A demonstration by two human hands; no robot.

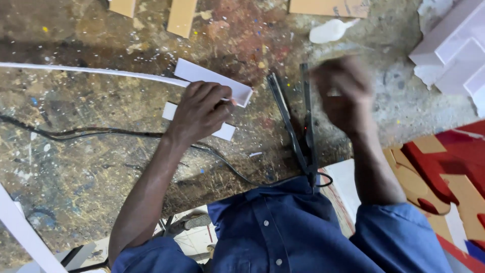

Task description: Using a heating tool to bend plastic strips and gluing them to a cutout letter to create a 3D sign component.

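Observation:
My left hand (202, 112) is curled over two white board pieces on the paint-stained worktop (91, 167). Its fingertips grip the edge of the upper white piece (212, 78), and its palm covers most of the lower white piece (225, 132). My right hand (341, 93) is raised to the right and blurred by motion. Something small and pale shows at its fingers, but I cannot make out what it is. Between the hands lies a black two-armed tool (298, 129) with a small red light, its arms pointing away from me.
A long thin white strip (91, 71) runs in from the left to the upper piece. A black cable (101, 132) crosses the top. Brown card offcuts (182, 15), a white model (454, 50) at top right and red-and-tan shapes (444, 167) at right surround the work.

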